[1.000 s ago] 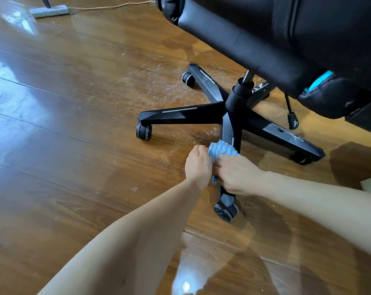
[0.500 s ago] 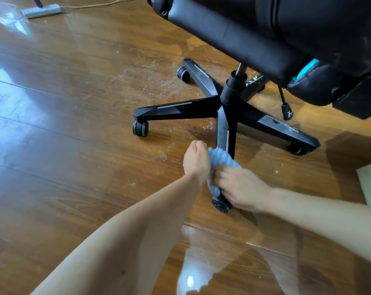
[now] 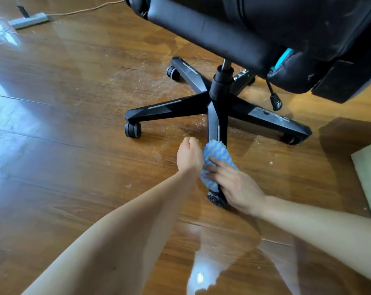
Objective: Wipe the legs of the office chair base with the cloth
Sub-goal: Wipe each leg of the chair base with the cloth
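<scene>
Clasping the cloth (image 3: 216,151) around the near leg (image 3: 214,124) of the chair base (image 3: 220,90), our right grip (image 3: 233,186) sits just above a caster (image 3: 215,200). Our left grip (image 3: 189,156) curls at the cloth's left edge; whether it holds the cloth, we cannot tell. Wooden floor (image 3: 74,167) lies beneath.

Near the frame's centre we hold the blue cloth (image 3: 215,155) round the nearest leg (image 3: 214,126) of the chair base (image 3: 219,90), right grip (image 3: 233,184) clasping it, left grip (image 3: 189,155) pinching its left edge.
</scene>
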